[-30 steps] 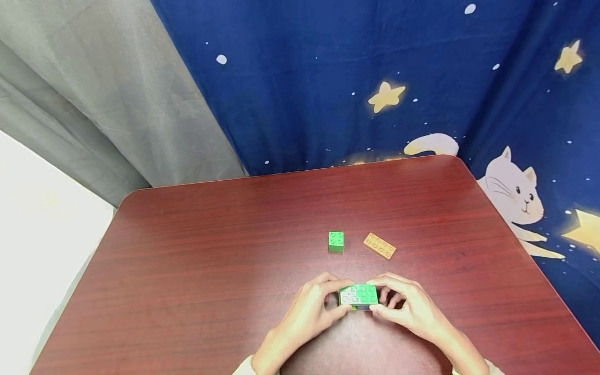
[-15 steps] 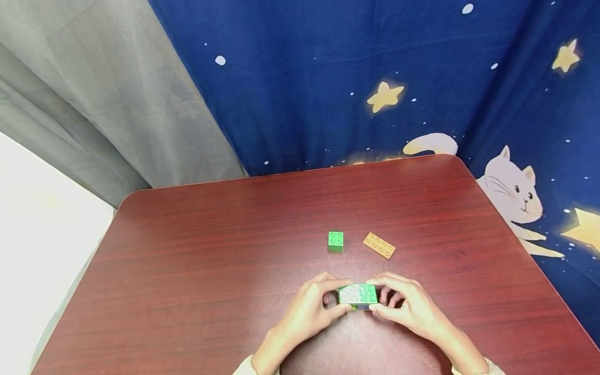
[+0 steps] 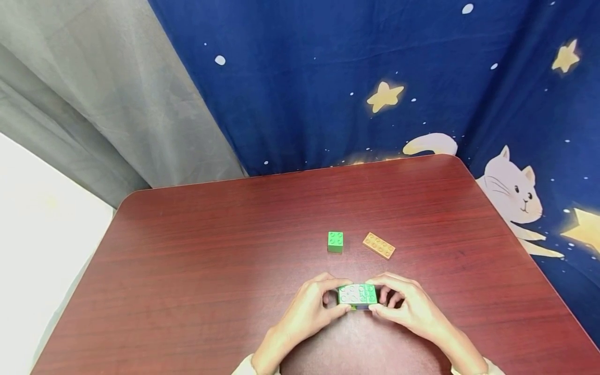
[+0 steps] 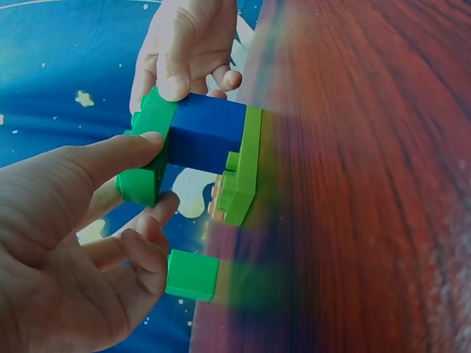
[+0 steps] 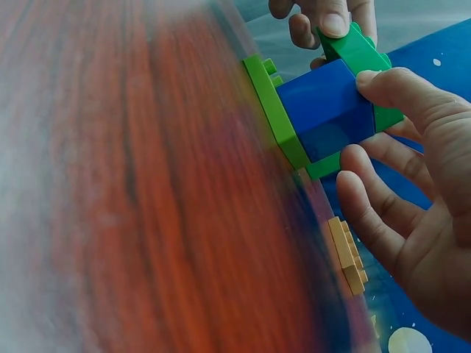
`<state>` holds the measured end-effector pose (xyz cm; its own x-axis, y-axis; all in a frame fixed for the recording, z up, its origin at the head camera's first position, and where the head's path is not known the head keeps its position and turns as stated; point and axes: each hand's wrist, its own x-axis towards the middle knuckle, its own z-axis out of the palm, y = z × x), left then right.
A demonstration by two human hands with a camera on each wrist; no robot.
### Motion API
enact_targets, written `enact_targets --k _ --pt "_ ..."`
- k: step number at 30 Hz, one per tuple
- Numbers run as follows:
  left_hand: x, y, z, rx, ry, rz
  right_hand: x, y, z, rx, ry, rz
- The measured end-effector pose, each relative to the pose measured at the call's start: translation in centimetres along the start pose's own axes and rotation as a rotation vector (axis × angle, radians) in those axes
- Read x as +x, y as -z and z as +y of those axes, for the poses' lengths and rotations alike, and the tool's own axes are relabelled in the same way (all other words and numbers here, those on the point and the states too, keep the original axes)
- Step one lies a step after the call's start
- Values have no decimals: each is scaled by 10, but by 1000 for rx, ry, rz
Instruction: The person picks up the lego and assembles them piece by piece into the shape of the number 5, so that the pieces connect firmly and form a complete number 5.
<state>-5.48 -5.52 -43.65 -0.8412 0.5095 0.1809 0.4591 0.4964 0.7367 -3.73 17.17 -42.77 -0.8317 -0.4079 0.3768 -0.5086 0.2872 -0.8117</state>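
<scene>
A green brick (image 3: pixel 358 294) with two rows of studs tops a small stack near the front of the table. Beneath it a blue brick (image 5: pixel 327 110) stands on a thin lime-green plate (image 4: pixel 246 173) lying on the tabletop. Bare studs show on the plate's left part, where a gap lies under the green brick. My left hand (image 3: pixel 315 301) pinches the green brick's left end between thumb and index finger. At its right end, my right hand (image 3: pixel 407 306) does likewise, its thumb beside the seam with the blue brick.
Beyond the hands, a small square green brick (image 3: pixel 335 242) sits on the reddish-brown table (image 3: pixel 211 250). To its right lies a flat tan plate (image 3: pixel 379 245), set at a slant. A blue star-patterned curtain (image 3: pixel 319 78) hangs behind the table's far edge.
</scene>
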Motion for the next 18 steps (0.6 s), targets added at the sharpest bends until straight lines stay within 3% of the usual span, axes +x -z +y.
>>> enact_targets --k 18 --pt "2 1 1 -31 25 -24 -1 -3 2 19 62 31"
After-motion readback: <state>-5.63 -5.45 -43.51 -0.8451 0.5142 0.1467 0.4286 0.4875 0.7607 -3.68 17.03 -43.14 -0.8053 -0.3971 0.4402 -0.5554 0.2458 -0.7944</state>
